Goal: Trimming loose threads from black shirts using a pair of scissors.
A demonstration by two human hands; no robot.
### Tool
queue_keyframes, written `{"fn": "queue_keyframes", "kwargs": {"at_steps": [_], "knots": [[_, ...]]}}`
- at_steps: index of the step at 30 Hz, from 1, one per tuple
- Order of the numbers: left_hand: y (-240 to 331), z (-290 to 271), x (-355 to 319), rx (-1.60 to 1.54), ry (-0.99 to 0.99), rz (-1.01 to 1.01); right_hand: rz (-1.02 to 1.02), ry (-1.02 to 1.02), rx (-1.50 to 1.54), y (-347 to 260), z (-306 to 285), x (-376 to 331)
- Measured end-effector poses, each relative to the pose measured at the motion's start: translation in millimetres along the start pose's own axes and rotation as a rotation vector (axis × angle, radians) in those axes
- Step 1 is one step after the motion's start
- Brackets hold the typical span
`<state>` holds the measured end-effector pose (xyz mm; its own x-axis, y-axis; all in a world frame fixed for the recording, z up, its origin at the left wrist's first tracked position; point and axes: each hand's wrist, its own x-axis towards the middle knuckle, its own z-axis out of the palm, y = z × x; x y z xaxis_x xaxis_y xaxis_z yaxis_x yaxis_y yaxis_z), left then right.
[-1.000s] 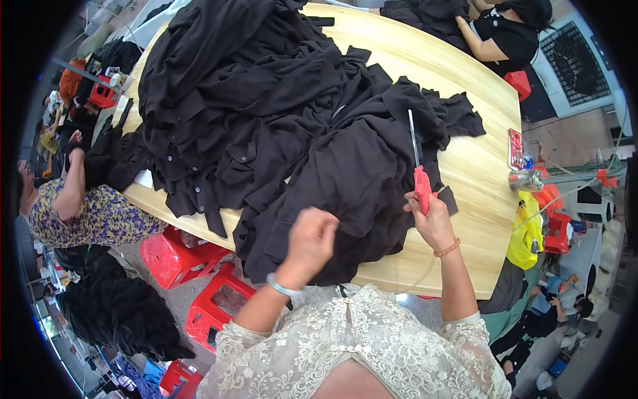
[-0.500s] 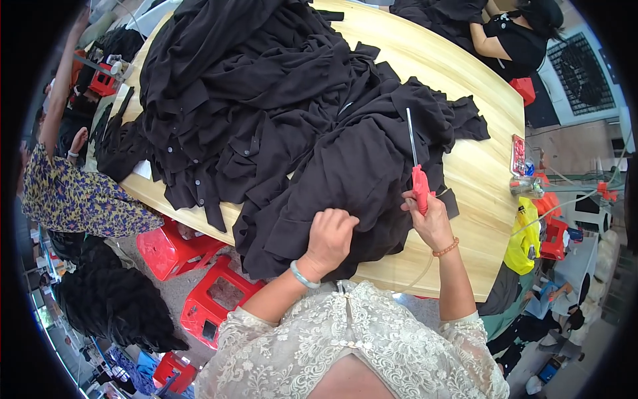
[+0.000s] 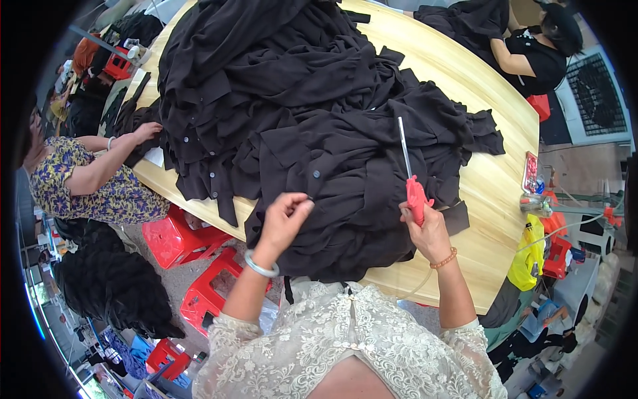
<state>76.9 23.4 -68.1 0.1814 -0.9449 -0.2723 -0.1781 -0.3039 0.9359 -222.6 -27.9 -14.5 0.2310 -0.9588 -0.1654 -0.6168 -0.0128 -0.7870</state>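
So the wearer has a black garment (image 3: 342,169) spread at the near side of the table (image 3: 495,219), running up against a big heap of black clothes (image 3: 259,73). Soft, matte fabric, all rumpled into loose folds, plus a round greyish button (image 3: 316,174) showing near the left hand (image 3: 284,225). That hand has thumb and fingers bent close together over the cloth. Can't tell whether they're pinching anything or just hovering.

The right hand (image 3: 428,234) is wrapped round the handle of a red gun-shaped tool (image 3: 417,194), glossy like plastic, with a long, thin, straight metal nozzle (image 3: 403,146) pointing away over the garment. The two hands are well apart.

Writing-wise, a small white mark (image 3: 527,33) sits on the black top of the co-worker at the table's far right, too small to make out. The flat red item (image 3: 530,171) by the right edge has some pattern on it, also too tiny.

Other textures: cream floral lace top (image 3: 372,332) on the wearer, smooth pale bangle (image 3: 261,265) on the left wrist, orange-brown beaded bracelet (image 3: 444,258) on the right. Shiny red stool (image 3: 176,233) beside the table, crinkly yellow bag (image 3: 530,249) over on the right.
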Motion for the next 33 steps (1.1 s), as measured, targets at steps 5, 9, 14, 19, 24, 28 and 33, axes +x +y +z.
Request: {"fn": "queue_keyframes", "kwargs": {"at_steps": [5, 9, 14, 19, 24, 28, 33], "knots": [[-4.8, 22.9, 10.4, 0.046, 0.101, -0.029, 0.043, -0.040, -0.492, -19.9, 1.4, -12.6], [-20.9, 22.4, 52.5, -0.285, -0.005, -0.245, -0.014, -0.029, -0.692, -25.0, 3.4, -31.3], [2.8, 19.6, 47.4, -0.339, -0.235, -0.201, 0.003, 0.110, -0.604, -32.9, 3.6, -45.0], [33.3, 36.8, -3.7, -0.546, -0.367, -0.170, 0.047, 0.146, -0.163, -32.2, -2.4, -57.9], [1.8, 61.3, -25.0, -0.510, -0.264, -0.289, -0.098, -0.110, -0.374, -28.4, -26.9, -69.1], [-4.0, 75.1, -22.4, -0.417, -0.103, -0.160, 0.076, -0.405, -0.444, -42.5, -38.8, -90.5], [-14.2, 74.8, -26.8, -0.398, -0.163, -0.141, 0.098, -0.388, -0.469, -52.3, -35.7, -88.8]]}}
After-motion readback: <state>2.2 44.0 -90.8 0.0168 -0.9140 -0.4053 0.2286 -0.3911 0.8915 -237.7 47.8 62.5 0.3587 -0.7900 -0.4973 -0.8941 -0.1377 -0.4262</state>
